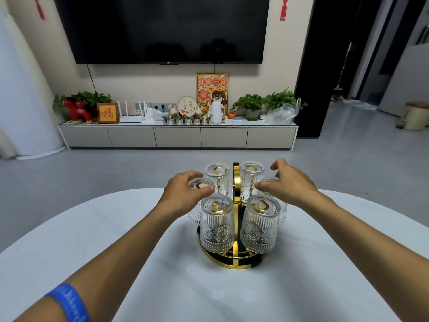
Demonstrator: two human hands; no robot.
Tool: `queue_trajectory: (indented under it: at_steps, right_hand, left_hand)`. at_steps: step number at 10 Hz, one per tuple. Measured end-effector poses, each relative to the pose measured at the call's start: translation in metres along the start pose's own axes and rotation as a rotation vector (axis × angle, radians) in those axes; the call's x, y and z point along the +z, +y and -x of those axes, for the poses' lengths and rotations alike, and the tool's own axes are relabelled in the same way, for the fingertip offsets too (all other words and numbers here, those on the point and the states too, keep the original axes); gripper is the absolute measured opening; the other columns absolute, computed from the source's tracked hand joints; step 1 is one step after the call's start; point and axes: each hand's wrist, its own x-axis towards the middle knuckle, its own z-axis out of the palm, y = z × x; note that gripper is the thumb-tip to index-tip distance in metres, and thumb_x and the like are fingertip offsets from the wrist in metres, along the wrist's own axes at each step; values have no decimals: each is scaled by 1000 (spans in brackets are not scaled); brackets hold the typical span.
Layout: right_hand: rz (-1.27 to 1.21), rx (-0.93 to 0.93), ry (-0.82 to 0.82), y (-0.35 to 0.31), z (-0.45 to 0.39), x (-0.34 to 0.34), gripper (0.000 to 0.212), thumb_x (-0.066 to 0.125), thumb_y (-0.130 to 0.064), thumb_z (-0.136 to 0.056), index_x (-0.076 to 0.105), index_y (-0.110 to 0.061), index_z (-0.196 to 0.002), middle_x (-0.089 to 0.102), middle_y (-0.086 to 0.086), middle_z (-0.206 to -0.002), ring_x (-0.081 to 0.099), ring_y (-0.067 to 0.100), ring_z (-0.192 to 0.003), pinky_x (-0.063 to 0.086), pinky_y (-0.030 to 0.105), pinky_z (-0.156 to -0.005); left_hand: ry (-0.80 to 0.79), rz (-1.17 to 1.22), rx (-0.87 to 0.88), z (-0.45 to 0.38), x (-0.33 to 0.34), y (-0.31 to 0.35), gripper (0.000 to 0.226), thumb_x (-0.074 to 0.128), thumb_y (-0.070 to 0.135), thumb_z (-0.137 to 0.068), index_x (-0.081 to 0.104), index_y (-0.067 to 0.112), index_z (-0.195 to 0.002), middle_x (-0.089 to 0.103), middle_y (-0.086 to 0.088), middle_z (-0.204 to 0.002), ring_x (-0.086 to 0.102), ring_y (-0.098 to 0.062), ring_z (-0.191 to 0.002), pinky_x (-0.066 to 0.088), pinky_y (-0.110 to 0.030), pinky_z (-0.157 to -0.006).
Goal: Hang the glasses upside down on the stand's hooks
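Note:
A gold stand (235, 266) with a round base sits on the white table (92, 228). Several ribbed clear glasses hang upside down on its hooks: front left (217, 226), front right (258, 226), back left (218, 175), back right (250, 173). My left hand (185, 191) curls around the upturned base of the left middle glass (200, 185), thumb and fingers on its edge. Over on the other side, my right hand (287, 182) grips the right middle glass (270, 181), which it mostly hides.
The stand is near the table's far edge; beyond it lies grey floor. A low TV cabinet (177, 135) with plants and ornaments stands against the far wall under a large dark television (162, 26). A blue wristband (67, 303) is on my left forearm.

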Motion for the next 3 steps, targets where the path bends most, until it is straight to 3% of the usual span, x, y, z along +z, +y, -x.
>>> queue_trajectory:
  at_steps: [1, 2, 3]
  right_hand:
    - [-38, -50, 33, -3, 14, -4, 75, 67, -59, -76, 41, -18, -134, 53, 9, -137, 52, 31, -119, 49, 48, -92]
    - [-107, -113, 89, 1, 45, -18, 66, 64, -56, -81, 44, -19, -132, 52, 6, -139, 49, 27, -123, 46, 44, -94]
    - [-308, -232, 184, 19, 109, -48, 47, 61, -61, -79, 55, -36, -119, 59, -17, -125, 54, 8, -115, 48, 31, -88]
  left_hand:
    - [35, 15, -4, 9, 1, 9, 56, 69, 39, -85, 54, 19, -134, 55, -5, -140, 51, -24, -124, 44, -37, -96]
    - [99, 17, 55, 35, -9, 16, 53, 67, 37, -86, 54, 21, -135, 55, -2, -139, 50, -20, -125, 43, -34, -95]
    - [188, 191, 233, 91, -47, 24, 49, 71, 46, -79, 60, 35, -125, 63, 17, -127, 57, -8, -119, 45, -25, -91]
